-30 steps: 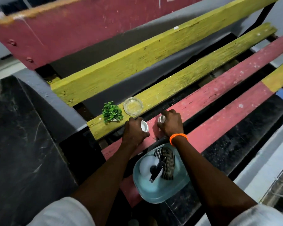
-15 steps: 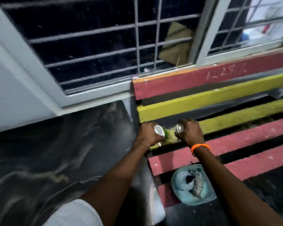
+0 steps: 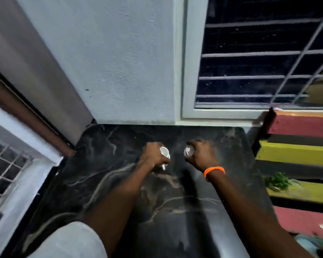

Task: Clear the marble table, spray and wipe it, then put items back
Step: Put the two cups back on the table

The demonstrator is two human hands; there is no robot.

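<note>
- Head view, surface: a black marble table [image 3: 108, 185] with pale veins fills the lower middle; its top shows bare except where the hands and forearms cross it.
- Head view, room: a pale textured wall [image 3: 119, 58] stands behind the table; a white-framed window [image 3: 259, 58] with a metal grille lies to the right of it, dark behind the bars. A second grille [image 3: 6, 164] shows at the left edge.
- Right of the table, a bench [image 3: 296, 155] of red and yellow slats runs off frame; a small green plant [image 3: 277, 181] rests on a yellow slat, blurred.
- Left hand [image 3: 153, 155]: fingers curled round a small white cup [image 3: 164, 151], mouth turned toward the camera, held over the table's far middle.
- Right hand [image 3: 199, 155]: fingers closed round a second small cup [image 3: 188, 151], just beside the first but apart from it; an orange band [image 3: 213, 171] circles the wrist.
- Hard to tell: whether either cup touches the marble; motion blur softens both, and the fingers hide most of each body.
- Cut off: a blue object [image 3: 313, 244] at the lower right corner, too blurred to identify; a white sleeve [image 3: 71, 241] at the lower left.
</note>
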